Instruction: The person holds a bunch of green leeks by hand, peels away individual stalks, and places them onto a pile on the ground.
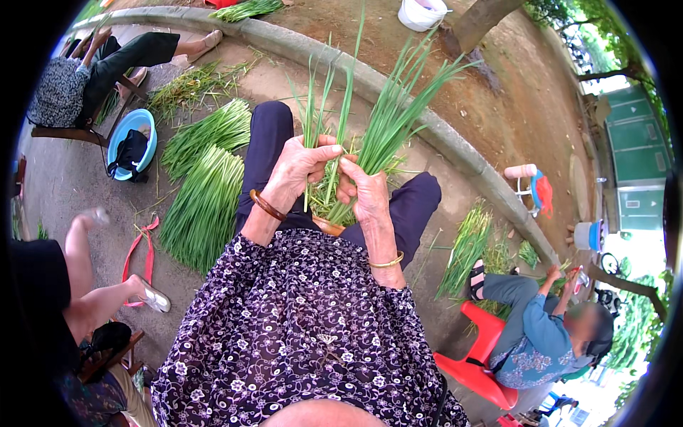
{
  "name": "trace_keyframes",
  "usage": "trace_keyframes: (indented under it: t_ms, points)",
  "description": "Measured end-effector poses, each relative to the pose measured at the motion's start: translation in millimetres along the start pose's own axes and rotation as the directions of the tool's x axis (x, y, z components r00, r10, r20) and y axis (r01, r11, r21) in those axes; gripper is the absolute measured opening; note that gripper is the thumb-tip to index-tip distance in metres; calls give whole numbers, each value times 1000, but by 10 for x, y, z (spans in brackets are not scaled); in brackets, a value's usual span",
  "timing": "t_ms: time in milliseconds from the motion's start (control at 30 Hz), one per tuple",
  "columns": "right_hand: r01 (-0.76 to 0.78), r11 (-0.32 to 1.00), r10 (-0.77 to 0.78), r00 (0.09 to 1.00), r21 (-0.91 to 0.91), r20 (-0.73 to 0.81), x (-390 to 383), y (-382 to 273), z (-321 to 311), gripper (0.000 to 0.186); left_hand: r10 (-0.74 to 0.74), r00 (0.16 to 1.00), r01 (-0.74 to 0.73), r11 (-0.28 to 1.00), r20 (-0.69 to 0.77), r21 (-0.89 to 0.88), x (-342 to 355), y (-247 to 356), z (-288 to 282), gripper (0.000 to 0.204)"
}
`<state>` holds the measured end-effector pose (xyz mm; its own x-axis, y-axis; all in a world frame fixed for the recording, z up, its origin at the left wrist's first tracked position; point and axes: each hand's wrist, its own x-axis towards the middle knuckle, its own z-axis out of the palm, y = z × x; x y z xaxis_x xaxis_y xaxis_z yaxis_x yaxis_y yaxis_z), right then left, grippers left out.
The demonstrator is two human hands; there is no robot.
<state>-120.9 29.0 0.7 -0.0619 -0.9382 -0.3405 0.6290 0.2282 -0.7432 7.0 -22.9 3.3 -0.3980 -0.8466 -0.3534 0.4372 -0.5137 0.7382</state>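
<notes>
My left hand [302, 165] holds a few long green chives [311, 110], their leaves standing up past the fingers. A thicker bunch of chives [398, 117] fans out from my right hand [366, 188], clasped in its fingers. Thumbs and fingertips of both hands almost meet over a single stalk between them. Below the hands, between my knees, loose trimmings lie over an orange-brown rim [329, 226], mostly hidden. On the ground to my left rest two sorted piles of chives, a nearer one [203, 210] and a farther one [210, 139].
Leafy scraps [188, 89] lie beyond the piles. A blue basin [134, 146] with a black bag and a red strap [148, 249] are at left. A stone curb [299, 53] curves across ahead. People sit on both sides, one on a red chair [480, 356] near another chive pile [466, 252].
</notes>
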Motion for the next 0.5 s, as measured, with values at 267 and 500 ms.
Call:
trace_keyframes:
  t_ms: [267,500]
  points:
    - [-23,1000,23,999,-1,49,0,58,-7,14,-6,1000,7,995,9,-99,51,-42,-40,15]
    - [-74,996,72,996,53,45,5,32,-22,8,-11,1000,12,972,4,-235,170,-41,-132,13]
